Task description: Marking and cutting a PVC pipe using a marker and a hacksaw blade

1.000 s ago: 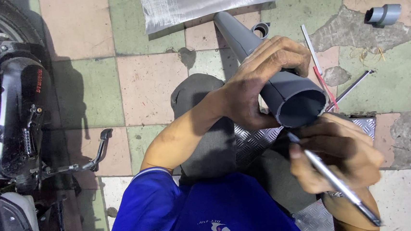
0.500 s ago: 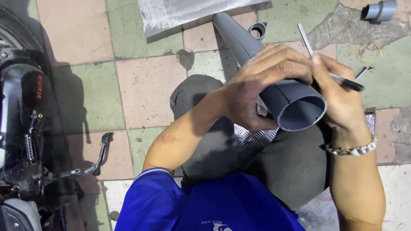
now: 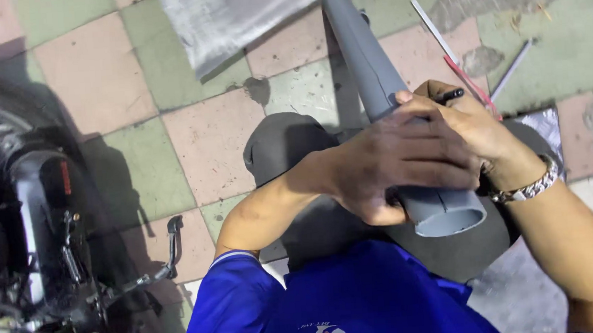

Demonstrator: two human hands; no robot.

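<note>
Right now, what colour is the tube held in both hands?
Plain matte grey, shown in the head view: the tube.

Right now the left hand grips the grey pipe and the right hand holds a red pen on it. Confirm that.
Not quite: the pen is black, not red, as the head view shows. The left hand does grip the grey pipe, and the right hand holds the pen on it.

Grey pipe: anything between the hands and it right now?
Nothing visible. The left hand is wrapped directly around the grey pipe, and the right hand rests on it beside the left, holding a dark pen against its surface.
</note>
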